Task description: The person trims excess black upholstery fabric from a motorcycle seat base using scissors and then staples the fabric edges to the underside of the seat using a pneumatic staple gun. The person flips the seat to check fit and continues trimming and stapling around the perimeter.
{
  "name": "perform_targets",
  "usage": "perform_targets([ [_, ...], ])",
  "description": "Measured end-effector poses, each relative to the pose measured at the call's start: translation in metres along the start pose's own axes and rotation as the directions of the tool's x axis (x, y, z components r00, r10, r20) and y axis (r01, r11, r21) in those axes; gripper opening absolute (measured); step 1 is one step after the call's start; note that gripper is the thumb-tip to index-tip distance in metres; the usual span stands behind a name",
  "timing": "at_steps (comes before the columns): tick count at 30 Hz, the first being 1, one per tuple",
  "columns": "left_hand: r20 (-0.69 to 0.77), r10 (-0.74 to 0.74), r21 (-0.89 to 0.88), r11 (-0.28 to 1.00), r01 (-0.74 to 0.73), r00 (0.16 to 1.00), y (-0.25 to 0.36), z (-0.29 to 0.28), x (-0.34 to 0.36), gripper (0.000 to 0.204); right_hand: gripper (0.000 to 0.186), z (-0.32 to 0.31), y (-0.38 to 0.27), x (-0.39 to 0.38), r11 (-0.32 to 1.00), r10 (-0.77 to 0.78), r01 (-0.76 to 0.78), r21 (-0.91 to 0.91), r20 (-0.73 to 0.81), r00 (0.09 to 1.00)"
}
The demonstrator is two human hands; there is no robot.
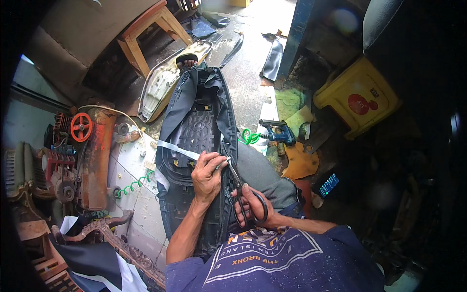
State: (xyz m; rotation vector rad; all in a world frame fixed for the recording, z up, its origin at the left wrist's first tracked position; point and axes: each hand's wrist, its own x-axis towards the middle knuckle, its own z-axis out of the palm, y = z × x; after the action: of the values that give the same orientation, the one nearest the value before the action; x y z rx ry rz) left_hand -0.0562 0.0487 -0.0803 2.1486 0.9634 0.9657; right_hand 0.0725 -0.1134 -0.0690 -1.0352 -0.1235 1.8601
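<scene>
A long motorcycle seat (pixel 197 129) lies upside down before me, its black plastic base showing and loose black cover (pixel 177 109) folded in around the rim. Across the base runs a white strap (pixel 177 148). My left hand (pixel 208 177) pinches the strap's right end near the seat's right edge. In my right hand (pixel 250 202) are black-handled scissors (pixel 236 177), fingers in the loops, blades pointing up toward the strap's end beside my left fingertips. Whether the blades touch the strap cannot be made out.
A blue staple gun (pixel 278 132) with a green coiled hose (pixel 249 137) lies at right, near a yellow plastic stool (pixel 357 100). At left stands a rusty compressor tank (pixel 99 160). Another seat shell (pixel 163 80) and a wooden stool (pixel 155 24) are farther off.
</scene>
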Motion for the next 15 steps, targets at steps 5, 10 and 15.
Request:
perform_targets([
  [5,0.004,-0.04,-0.025,0.999,0.04,0.999,0.0004,-0.001,0.0009,0.018,0.056,-0.0029,-0.0036,0.002,0.999,-0.048,0.048,-0.006,0.016,0.999],
  [10,-0.023,-0.067,-0.051,0.997,0.066,0.997,-0.0006,-0.0011,0.0027,0.017,0.055,-0.0039,-0.0057,0.0066,0.994,-0.109,0.111,-0.023,0.068,0.992],
  [15,-0.067,-0.108,-0.081,0.991,0.102,0.992,-0.0059,0.0005,0.0029,0.015,0.055,-0.001,-0.0044,0.0046,0.996,-0.07,0.072,-0.053,0.034,0.997],
])
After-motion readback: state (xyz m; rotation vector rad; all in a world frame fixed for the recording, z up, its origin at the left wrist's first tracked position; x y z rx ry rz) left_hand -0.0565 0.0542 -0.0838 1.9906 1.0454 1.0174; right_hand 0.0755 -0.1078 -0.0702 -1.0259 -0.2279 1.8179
